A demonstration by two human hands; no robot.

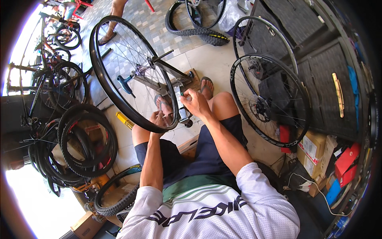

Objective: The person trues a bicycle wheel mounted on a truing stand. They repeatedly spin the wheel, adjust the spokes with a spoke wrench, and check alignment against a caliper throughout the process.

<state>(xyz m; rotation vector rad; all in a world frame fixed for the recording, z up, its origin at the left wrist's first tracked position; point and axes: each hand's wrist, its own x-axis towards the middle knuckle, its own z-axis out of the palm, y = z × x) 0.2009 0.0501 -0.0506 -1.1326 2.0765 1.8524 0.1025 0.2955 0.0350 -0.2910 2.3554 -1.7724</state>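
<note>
A bare black-rimmed bicycle wheel stands tilted in a metal truing stand in front of me, between my knees. My left hand is closed around the wheel's near lower edge, fingers curled on the spoke side of the rim. Just right of the rim, my right hand is closed in a pinch at the stand's upright. A small dark greenish thing shows at its fingertips, too small to make out. A blue T-handled tool shows by the hub, left of the stand.
Two spoked wheels lean against a dark cabinet on the right. Tyres hang at left, near several bicycles. More tyres lie on the far floor. A yellow box is by my left knee; cardboard boxes stand at right. Another person's leg shows beyond.
</note>
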